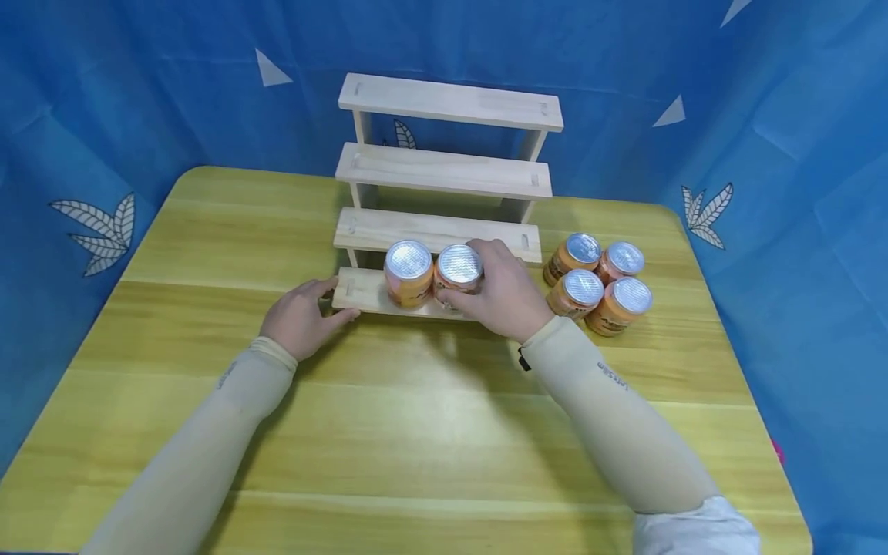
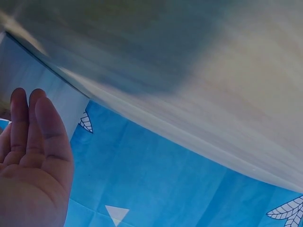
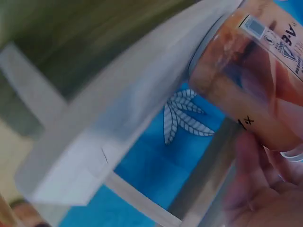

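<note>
My right hand (image 1: 509, 291) grips an orange can (image 1: 459, 266) with a silver lid, thumb in front and fingers round its far right side. That can stands at the bottom step (image 1: 361, 291) of a pale wooden tiered rack, close beside a second orange can (image 1: 409, 270). In the right wrist view, the fingers lie along the lower side of the held can (image 3: 251, 71), which has printed lettering. My left hand (image 1: 301, 317) rests at the left end of the bottom step, thumb by its front edge. Its fingers (image 2: 52, 127) are nearly straight in the left wrist view.
Several more orange cans (image 1: 584, 287) stand grouped on the wooden table (image 1: 388, 432), right of the rack. The rack's upper steps (image 1: 451, 102) rise toward the blue curtain (image 1: 444, 38) behind. Blue cloth also hangs along both sides of the table.
</note>
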`<state>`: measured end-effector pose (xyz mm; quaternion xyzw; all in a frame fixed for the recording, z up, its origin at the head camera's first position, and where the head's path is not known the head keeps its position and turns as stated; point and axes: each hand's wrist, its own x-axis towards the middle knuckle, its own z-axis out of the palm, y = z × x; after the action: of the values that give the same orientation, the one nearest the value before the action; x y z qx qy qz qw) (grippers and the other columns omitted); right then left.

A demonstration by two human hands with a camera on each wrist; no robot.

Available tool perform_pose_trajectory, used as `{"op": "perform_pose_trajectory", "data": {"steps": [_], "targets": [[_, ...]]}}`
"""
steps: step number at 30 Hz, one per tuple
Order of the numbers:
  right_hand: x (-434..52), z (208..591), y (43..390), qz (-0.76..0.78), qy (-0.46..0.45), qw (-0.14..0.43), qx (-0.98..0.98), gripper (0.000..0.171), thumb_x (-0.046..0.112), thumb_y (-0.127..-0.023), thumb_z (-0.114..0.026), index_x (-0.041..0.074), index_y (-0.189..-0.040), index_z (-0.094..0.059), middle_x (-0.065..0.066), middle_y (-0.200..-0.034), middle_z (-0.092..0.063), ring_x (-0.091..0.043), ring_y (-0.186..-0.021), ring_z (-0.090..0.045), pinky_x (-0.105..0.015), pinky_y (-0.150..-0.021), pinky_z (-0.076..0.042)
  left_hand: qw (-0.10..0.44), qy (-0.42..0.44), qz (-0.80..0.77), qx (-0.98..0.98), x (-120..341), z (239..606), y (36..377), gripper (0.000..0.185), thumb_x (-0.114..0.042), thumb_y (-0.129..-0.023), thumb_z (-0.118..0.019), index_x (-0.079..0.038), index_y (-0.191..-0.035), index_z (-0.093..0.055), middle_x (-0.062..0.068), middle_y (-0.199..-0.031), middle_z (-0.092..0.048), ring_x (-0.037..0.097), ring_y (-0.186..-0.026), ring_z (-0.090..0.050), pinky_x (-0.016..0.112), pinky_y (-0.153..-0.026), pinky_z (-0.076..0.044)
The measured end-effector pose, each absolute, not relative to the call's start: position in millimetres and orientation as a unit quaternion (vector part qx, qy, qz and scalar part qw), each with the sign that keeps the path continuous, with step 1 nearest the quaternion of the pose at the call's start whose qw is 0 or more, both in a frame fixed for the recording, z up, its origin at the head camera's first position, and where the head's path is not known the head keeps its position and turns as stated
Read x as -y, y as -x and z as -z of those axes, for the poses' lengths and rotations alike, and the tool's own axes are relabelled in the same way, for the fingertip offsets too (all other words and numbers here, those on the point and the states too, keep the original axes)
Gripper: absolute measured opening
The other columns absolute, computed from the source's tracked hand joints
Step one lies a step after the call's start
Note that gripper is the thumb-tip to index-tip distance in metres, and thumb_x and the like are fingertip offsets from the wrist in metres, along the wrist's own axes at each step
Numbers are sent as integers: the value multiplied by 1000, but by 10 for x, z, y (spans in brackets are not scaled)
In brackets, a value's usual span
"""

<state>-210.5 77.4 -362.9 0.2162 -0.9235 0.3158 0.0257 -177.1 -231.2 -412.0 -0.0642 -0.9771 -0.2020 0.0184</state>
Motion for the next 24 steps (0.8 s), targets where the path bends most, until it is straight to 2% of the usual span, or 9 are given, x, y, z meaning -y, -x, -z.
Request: {"op": "perform_pose_trajectory", "data": {"steps": [5,13,17,20,24], "targets": [[-903,3601,2073,-354,-186,31,916,65,55,-65,-74,16,-113,-53,4,-102,-52,-10,-92,-50,-32,-76,-47,19,70,202,977,2304,4128,1790,73,-51,-77,-66,-3,-129,-50,21,-120,-58,37,-105,-58,48,-82,-49],[-1412,3487,1833,-331,-139,42,932,69,60,-63,-73,18,-114,-53,4,-103,-53,-13,-90,-52,-34,-73,-45,14,64,210,976,2304,4108,1812,73,-52,-77,-66,-3,-129,-51,19,-116,-60,33,-100,-60,46,-79,-49],[-1690,3502,1729,-320,-135,62,935,70,56,-63,-75,16,-116,-54,0,-107,-55,-17,-96,-50,-36,-76,-42,20,68,210,975,2303,4098,1809,72,-50,-77,-67,-3,-129,-51,19,-114,-61,33,-98,-61,46,-78,-50],[-1865,3544,1639,-313,-123,68,939,73,53,-64,-77,11,-118,-54,-6,-114,-55,-23,-107,-49,-41,-79,-41,22,71,208,975,2309,4100,1799,71,-49,-77,-67,-2,-128,-52,18,-113,-62,33,-97,-61,45,-77,-50],[-2039,3647,1528,-303,-96,54,947,73,52,-64,-77,6,-115,-53,-11,-112,-55,-26,-103,-51,-43,-77,-42,19,70,208,975,2317,4094,1797,71,-49,-78,-67,-1,-128,-52,18,-114,-61,33,-98,-61,46,-77,-50]]}}
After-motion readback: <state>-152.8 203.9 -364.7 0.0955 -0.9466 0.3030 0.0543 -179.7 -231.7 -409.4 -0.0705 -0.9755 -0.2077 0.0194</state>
